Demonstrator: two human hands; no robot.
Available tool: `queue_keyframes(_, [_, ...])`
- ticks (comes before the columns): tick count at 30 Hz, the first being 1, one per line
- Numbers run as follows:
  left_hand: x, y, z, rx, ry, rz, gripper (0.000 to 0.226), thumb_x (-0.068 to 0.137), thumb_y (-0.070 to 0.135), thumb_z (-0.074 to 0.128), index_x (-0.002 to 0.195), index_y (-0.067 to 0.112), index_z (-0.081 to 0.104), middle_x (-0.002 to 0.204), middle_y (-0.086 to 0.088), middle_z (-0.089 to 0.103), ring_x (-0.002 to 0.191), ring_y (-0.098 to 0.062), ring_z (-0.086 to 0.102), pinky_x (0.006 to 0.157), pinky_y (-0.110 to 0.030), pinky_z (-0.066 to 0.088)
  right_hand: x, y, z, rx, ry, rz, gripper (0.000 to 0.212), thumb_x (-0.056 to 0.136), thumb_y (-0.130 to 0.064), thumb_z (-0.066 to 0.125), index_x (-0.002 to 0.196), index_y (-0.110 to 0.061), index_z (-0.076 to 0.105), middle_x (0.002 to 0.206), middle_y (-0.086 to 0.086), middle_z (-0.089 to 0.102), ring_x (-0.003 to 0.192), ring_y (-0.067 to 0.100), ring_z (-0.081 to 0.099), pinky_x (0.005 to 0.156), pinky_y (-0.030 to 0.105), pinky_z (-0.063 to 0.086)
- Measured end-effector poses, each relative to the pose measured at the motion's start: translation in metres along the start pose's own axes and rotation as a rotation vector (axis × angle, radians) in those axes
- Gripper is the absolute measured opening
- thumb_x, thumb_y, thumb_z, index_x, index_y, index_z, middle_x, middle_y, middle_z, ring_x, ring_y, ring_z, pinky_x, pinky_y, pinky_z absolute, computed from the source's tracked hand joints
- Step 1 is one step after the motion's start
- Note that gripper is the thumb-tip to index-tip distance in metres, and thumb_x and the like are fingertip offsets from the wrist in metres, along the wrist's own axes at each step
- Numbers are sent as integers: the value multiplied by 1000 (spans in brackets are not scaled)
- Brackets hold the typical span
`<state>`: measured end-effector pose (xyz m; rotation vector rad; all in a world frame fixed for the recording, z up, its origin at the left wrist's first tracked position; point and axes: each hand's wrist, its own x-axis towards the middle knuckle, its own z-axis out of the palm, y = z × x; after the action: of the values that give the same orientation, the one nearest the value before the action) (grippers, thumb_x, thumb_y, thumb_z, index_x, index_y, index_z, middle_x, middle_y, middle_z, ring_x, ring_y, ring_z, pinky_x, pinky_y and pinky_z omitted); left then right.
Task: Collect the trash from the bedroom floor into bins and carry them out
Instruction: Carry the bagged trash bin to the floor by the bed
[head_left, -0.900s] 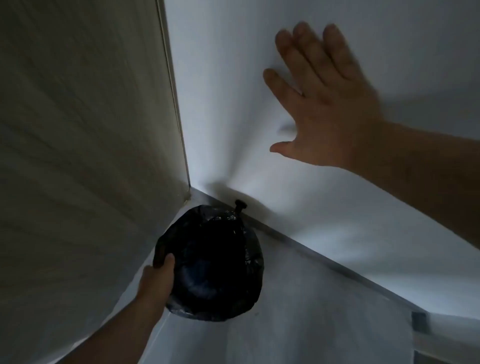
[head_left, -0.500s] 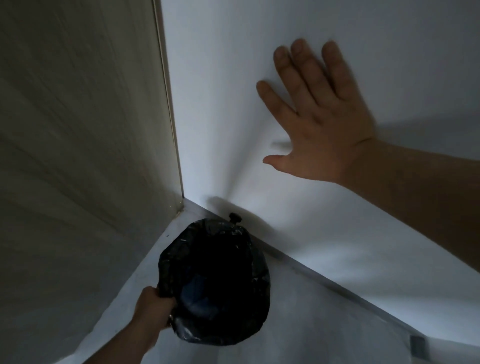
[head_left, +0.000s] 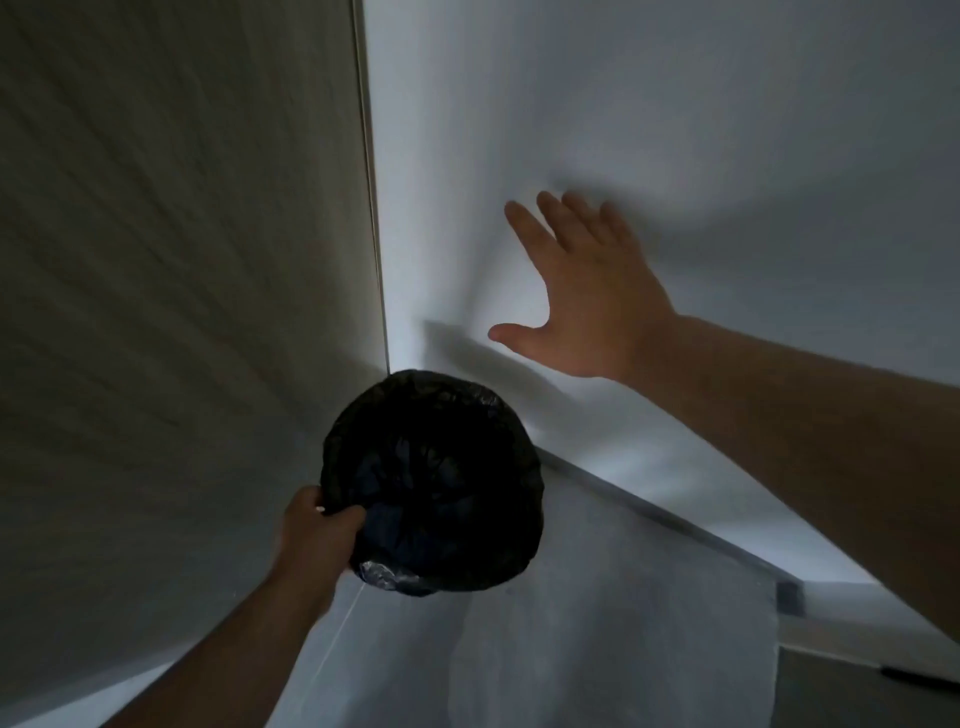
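Down in the dim corner where a wood-grain panel (head_left: 182, 260) is meeting a white wall (head_left: 675, 104), the person is holding a small round bin (head_left: 431, 480) lined with a black plastic bag, just off the pale floor (head_left: 597, 623) so far as the view is showing. The left hand (head_left: 317, 530) is clamping the near rim, thumb lying over the edge and fingers curling underneath and out of sight, pinching bag film and rim together. The right hand (head_left: 587, 291) is hanging spread and empty in front of the wall, fingers splayed; whether the palm is actually pressing on the wall cannot be told. Judging by the one-handed hold at the rim, the bin is probably handling as a light thing, stiff in its shell but soft and slippery at the liner, which could be sliding over the rim under a loose pinch. A firmer hold would likely be taking rim and liner together, or supporting the base with the free hand. Much is staying hidden: the inside of the bin is reading as near-black, so what trash is lying in it, and how full it is, cannot be made out. The bin's underside and the floor beneath it are covered, and blur is softening the right hand's fingertips. Both forearms are being cut off by the frame edge.
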<state>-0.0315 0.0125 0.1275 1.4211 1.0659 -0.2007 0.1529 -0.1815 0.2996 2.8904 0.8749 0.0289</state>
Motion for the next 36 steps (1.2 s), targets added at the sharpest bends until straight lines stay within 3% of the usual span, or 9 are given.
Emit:
queue_keyframes(4, [-79,58,-45,-41,-58,102,20,83,-8,52,101,1,55,82,-15,60,68,-24,55,52,-28,46,-43,-19,-39,423,-155,230,83,85,-61,51,151,-21,19,158,10,24,145,29,21,117,41,21])
queue_keyframes(7, [-133,101,-74,-68,-89,139,26,83,-7,49,99,12,56,87,-17,60,75,-26,56,62,-33,44,-68,-31,-81,764,-227,435,48,93,-44,50,132,-17,45,123,6,59,112,25,56,85,29,42])
queue_keyframes(9, [-167,126,-90,-95,-116,175,29,82,-7,49,103,12,58,91,-18,62,76,-28,59,63,-35,46,-81,-33,-114,890,-142,530,28,94,-33,49,114,-14,56,100,2,60,93,21,57,73,25,36])
queue_keyframes(12, [-222,161,-110,-121,-88,210,30,84,-5,52,103,15,61,84,-10,65,68,-21,61,60,-29,49,-99,-32,-165,911,-50,559,23,94,-25,47,95,-8,62,90,3,60,92,24,58,68,26,32])
queue_keyframes(16, [-297,200,-141,-148,-109,267,28,85,-6,51,95,18,62,63,6,67,50,-6,61,43,-19,47,-132,-32,-238,971,29,502,21,93,-24,49,90,-10,64,90,4,66,86,21,59,70,30,40])
queue_keyframes(21, [-392,211,-190,-179,-51,287,28,84,-8,49,94,13,63,77,-9,65,60,-15,64,46,-23,48,-191,-53,-309,975,18,386,22,93,-25,50,75,-15,57,75,-1,62,76,19,58,63,30,40])
queue_keyframes(29, [-571,163,-308,-412,349,366,25,66,9,60,84,17,74,84,-14,72,81,-27,67,76,-37,54,-272,-165,-396,1179,-84,82,29,91,-23,55,64,-11,56,66,8,63,68,25,60,60,33,42])
queue_keyframes(32, [-628,120,-355,-485,520,414,24,82,0,58,88,17,73,87,-11,73,84,-23,67,76,-33,52,-290,-225,-422,1216,-160,-76,29,90,-25,59,70,-4,61,68,13,64,65,22,59,58,33,43])
queue_keyframes(36, [-702,55,-416,-598,722,449,27,72,13,61,97,14,72,95,-13,72,90,-25,66,80,-36,52,-317,-317,-463,1151,-162,-352,33,89,-22,60,69,4,53,59,9,52,54,18,43,47,26,31])
